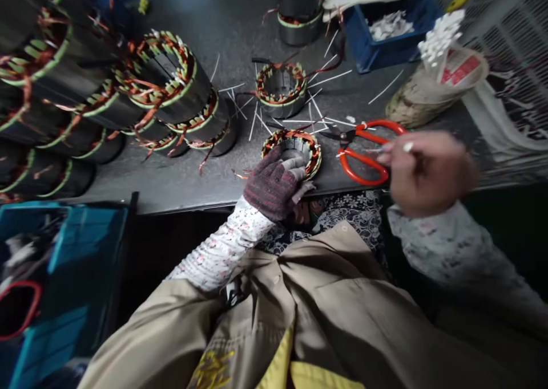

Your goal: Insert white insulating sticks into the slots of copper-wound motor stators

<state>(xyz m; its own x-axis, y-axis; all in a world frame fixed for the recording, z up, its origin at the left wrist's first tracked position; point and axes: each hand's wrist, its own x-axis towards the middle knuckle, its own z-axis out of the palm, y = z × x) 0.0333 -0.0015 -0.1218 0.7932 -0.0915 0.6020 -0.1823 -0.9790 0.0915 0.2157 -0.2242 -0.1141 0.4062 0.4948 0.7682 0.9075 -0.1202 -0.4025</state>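
Note:
My left hand (pixel 272 186), in a dark maroon glove with pale fingertips, grips the near side of a wound motor stator (pixel 314 158), some fingers reaching into its bore. Copper windings and yellow-green slot liners ring the stator's top. To its right, my bare right hand (pixel 432 172) is blurred, its fingers curled in a pinch; what they hold cannot be made out. Just left of that hand lie red-handled scissors (pixel 363 178), blades towards the stator. A second stator (pixel 282 106) stands behind the first, with thin white sticks (pixel 329 81) scattered around it.
Stacked stators (pixel 188 92) crowd the table's left side, and two more (pixel 299 27) stand at the back. A blue bin (pixel 363 55) with white scraps sits back right, beside a tall container (pixel 415 101) bearing a white bundle (pixel 443 35). A teal crate (pixel 81 303) is lower left.

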